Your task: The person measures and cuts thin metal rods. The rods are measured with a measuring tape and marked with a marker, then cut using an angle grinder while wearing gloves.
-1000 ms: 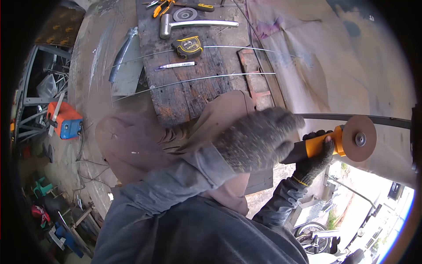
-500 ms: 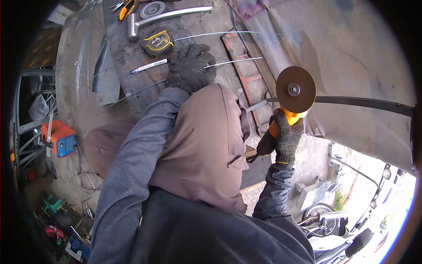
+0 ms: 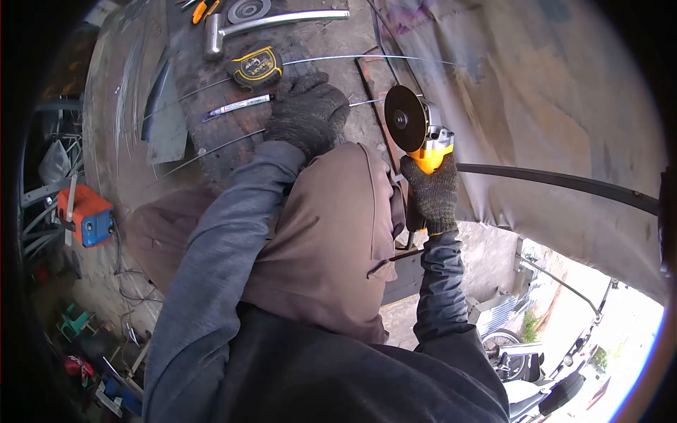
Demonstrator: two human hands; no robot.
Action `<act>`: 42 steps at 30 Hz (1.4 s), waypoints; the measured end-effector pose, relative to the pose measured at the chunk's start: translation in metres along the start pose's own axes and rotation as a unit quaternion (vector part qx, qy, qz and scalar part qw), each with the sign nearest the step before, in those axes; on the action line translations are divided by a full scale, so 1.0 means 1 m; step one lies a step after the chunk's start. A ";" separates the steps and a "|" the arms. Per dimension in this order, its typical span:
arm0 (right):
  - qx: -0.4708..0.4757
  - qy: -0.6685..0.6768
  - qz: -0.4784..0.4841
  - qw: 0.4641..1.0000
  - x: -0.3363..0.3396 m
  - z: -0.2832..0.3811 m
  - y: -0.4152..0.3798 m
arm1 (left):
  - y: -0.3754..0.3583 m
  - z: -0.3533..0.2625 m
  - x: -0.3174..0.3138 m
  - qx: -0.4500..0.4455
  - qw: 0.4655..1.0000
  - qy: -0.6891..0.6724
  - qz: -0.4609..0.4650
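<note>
My left hand (image 3: 308,113), in a dark knit glove, presses down on a thin metal rod (image 3: 224,145) lying across the dark work surface. Gloved as well, my right hand (image 3: 434,192) grips a yellow angle grinder (image 3: 431,156) at the right. Its brown cutting disc (image 3: 407,118) is held up near the rod's right end, and whether they touch is unclear. Just beyond my left hand are a marker pen (image 3: 238,106) and a black and yellow tape measure (image 3: 257,68).
A metal hammer (image 3: 214,37), a grey disc (image 3: 248,10) and a second long rod (image 3: 363,56) lie farther up. An orange and blue machine (image 3: 86,216) stands at the left. A grey sheet (image 3: 536,92) hangs at the right.
My right hand has brought the grinder leftward, and its disc is now seen at an angle. My left hand stays at about the same place on the rod.
</note>
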State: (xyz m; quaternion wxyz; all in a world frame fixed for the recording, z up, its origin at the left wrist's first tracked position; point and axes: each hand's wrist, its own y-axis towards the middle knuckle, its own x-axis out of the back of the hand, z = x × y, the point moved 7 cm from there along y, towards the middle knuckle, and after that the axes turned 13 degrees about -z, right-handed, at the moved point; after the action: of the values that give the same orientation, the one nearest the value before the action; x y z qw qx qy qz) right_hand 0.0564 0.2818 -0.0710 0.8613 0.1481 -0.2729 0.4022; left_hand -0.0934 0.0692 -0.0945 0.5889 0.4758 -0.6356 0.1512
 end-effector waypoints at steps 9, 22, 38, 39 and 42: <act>0.008 0.013 0.012 1.000 -0.025 -0.007 0.004 | 0.002 -0.001 0.005 0.031 0.999 -0.030 0.012; 0.036 -0.043 -0.006 0.998 -0.029 -0.011 0.007 | 0.001 -0.001 0.006 0.015 0.999 -0.038 -0.023; 0.029 -0.059 -0.001 0.998 -0.024 0.001 0.001 | 0.001 0.000 0.003 0.017 0.999 -0.038 -0.012; 0.012 -0.064 0.000 0.998 -0.022 0.002 0.000 | 0.001 0.001 0.003 0.020 0.999 -0.045 -0.014; 0.039 -0.055 -0.009 0.998 -0.021 0.005 -0.001 | 0.004 -0.004 0.008 0.007 0.997 -0.057 -0.055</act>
State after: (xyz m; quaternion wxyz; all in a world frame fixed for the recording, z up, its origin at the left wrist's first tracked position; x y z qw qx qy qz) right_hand 0.0442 0.2659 -0.0795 0.8423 0.2056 -0.3026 0.3957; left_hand -0.0923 0.0709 -0.0847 0.5559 0.5216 -0.6401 0.0956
